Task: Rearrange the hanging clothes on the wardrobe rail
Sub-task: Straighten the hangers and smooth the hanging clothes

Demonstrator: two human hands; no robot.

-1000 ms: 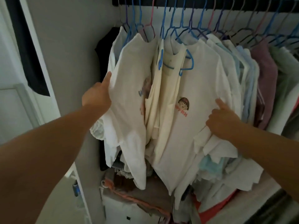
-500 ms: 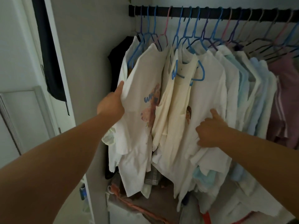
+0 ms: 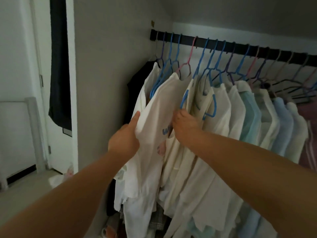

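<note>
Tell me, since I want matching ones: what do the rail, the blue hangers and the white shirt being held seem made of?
Rail: looks like matte black metal or painted wood; dark, square-ended, no shine, so uncertain. Blue hangers: thin rod with tight bends and even colour, probably coated wire or slim plastic. White shirt: soft matte fabric, likely cotton jersey, creasing where the left hand grips it.

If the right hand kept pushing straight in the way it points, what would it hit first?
Probably the cream shirt hanging just beyond the right hand, near its blue hanger; depth is hard to judge.
</note>
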